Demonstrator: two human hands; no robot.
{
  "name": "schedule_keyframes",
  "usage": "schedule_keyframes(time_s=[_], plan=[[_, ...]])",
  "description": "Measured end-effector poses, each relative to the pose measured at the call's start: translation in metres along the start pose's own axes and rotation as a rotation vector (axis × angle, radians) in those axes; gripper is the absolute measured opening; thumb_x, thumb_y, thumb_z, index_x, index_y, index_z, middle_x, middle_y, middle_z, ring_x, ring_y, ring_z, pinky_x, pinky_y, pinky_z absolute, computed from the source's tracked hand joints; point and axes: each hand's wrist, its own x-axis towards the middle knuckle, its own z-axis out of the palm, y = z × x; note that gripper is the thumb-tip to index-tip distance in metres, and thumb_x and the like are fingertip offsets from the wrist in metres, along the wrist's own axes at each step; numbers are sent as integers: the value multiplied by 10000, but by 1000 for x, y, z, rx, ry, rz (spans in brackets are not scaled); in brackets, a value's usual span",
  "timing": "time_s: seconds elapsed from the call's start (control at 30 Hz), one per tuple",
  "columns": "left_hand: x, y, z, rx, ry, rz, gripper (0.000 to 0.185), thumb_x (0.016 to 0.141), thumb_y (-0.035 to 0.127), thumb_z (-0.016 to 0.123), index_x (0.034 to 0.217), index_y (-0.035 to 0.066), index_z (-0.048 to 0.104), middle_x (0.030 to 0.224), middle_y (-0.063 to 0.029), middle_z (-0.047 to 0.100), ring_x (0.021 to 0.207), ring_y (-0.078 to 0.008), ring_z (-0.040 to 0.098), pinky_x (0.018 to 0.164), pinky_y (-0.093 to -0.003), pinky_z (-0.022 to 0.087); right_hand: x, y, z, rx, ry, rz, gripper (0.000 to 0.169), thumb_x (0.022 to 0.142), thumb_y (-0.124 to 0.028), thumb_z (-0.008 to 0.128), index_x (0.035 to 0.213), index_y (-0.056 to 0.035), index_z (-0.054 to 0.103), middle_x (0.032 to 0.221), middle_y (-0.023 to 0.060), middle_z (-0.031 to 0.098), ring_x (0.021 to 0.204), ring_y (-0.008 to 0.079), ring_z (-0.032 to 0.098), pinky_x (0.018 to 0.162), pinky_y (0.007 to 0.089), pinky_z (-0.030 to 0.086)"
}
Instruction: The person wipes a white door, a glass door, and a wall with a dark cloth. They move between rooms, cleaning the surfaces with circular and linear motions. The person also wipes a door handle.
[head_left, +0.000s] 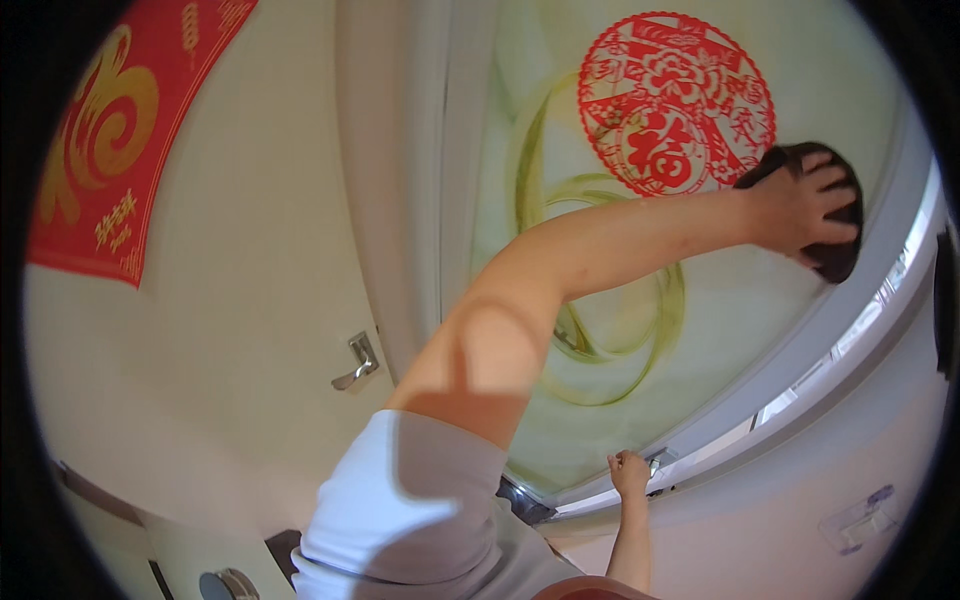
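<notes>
My left arm reaches across to the upper right. My left hand (799, 199), fingers spread, presses a dark cloth (838, 259) flat against the printed glass panel (720, 345) of a door, near its pale frame (892, 217). Just left of the cloth, a round red paper-cut decoration (675, 105) is stuck on the panel, which also carries green swirls. Lower down, my right hand (630, 474) is closed around the metal door handle (656, 465) at the door's edge; the hand hides part of that handle.
A cream door (255, 247) with a metal lever handle (360, 362) stands to the left. On it hangs a red banner (112, 150) with gold writing. A transparent and purple holder (859, 521) is on the wall at lower right. A round grey object (225, 585) shows at bottom left.
</notes>
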Motion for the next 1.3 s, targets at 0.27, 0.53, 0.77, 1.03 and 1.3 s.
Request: schedule_keyframes(time_s=[0.27,0.53,0.77,1.03,1.3], plan=[[29,-99,-68,254,300,-463,622,782,406,699,1279,59,560,1252,-260,557,1205,-431,482,1060,-524,333,-36,-27,-8,12,63,-23,264,830,-350,697,874,-91,723,837,127,718,792,334,690,720,447,532],[31,11,-43,-124,9,-41,705,605,379,854,1248,218,614,1303,-132,558,1234,-374,500,1061,-550,355,-64,-42,-4,21,52,111,276,866,-378,640,873,-111,714,836,95,717,809,288,692,753,435,514],[125,-60,-77,-301,-90,103,466,745,320,764,1127,82,643,1055,-170,637,984,-349,594,885,-464,452,-71,-47,-2,40,121,121,283,870,-380,638,850,-107,709,818,92,713,803,295,688,758,443,508],[131,-28,-22,-395,217,151,428,704,237,785,1077,75,652,985,-157,651,900,-349,614,809,-476,471,-69,-49,0,-25,103,181,271,860,-376,647,849,-112,706,798,117,707,778,306,687,741,440,516],[100,-147,-102,41,442,-234,141,747,136,717,872,78,691,843,-123,684,790,-312,652,738,-405,515,-61,-58,-11,14,26,113,310,868,-420,633,912,-128,727,800,115,712,782,309,694,748,453,529]])
